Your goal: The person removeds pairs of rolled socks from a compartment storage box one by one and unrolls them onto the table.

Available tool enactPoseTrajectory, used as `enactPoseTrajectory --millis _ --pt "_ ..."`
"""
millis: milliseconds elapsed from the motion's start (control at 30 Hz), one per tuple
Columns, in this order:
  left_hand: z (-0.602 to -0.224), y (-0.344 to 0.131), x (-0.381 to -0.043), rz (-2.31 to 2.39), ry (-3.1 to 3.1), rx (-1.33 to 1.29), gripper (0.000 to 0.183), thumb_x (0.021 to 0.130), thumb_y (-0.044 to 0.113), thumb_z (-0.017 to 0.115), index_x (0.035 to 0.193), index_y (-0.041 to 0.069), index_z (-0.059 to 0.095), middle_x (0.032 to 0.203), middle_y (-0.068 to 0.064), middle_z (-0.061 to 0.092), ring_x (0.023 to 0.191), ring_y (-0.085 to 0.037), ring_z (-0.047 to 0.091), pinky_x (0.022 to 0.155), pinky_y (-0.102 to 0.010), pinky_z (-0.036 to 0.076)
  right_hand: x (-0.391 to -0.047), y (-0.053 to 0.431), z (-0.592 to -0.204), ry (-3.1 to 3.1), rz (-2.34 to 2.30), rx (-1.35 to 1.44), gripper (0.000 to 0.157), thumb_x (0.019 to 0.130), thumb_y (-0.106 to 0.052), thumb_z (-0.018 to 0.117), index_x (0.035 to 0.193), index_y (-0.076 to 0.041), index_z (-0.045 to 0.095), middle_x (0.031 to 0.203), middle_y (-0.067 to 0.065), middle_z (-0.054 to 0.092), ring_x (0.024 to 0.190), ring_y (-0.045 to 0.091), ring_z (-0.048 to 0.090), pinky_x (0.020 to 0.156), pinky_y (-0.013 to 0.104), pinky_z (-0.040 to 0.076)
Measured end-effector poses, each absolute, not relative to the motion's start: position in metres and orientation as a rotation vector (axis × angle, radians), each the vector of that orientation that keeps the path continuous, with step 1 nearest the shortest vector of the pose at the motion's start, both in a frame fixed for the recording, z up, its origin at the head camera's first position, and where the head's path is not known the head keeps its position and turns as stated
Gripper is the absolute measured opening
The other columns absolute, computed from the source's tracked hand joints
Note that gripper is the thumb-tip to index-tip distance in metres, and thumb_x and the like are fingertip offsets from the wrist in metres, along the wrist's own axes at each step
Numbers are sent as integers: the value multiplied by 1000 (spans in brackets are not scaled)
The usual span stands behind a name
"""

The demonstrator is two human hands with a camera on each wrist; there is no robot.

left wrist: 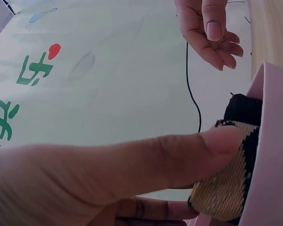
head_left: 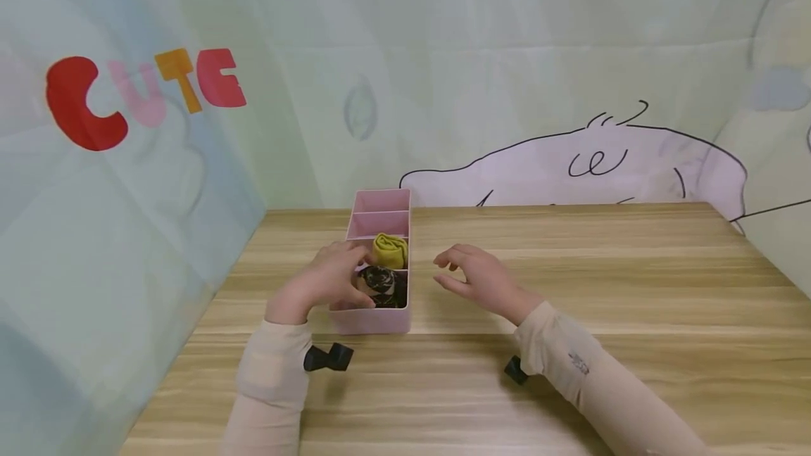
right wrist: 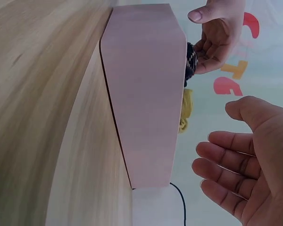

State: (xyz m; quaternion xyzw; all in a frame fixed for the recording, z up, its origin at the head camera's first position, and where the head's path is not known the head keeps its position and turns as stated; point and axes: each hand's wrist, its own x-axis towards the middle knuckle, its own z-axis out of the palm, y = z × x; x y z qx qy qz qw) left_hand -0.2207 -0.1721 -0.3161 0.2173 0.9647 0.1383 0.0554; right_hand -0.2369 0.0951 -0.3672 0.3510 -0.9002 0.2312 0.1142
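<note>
Roll of black-and-tan patterned fabric (head_left: 381, 279) sits in the 6 o'clock end of the long pink rectangular box (head_left: 374, 322), box axis 12-to-6, 3 o'clock from the nearer left hand (head_left: 328, 279), held wide; right hand (head_left: 486, 281) empty, relaxed.

Softly, evenly lit, the worktop (head_left: 602, 273); faint shadows (head_left: 336, 388) are cast toward its near edge; wrist views are dimmer.
</note>
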Motion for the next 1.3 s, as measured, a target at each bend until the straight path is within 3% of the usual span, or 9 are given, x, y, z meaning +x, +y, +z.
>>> enactPoseTrajectory --millis 500,1300 --pt "-317 -182 -217 390 2920 566 61 66 27 86 115 1 59 114 -16 60 110 -33 51 101 -50 37 -244 64 -362 -2640 714 1104 30 93 -29 61 109 -4 66 104 7 69 94 21 64 85 34 52" --pt "-321 -197 -217 334 2922 574 62 66 30 85 115 1 60 106 -12 57 102 -29 50 92 -48 41 -248 12 -355 -2701 470 1174 47 84 -49 68 110 -10 69 109 4 69 103 19 62 96 34 48"
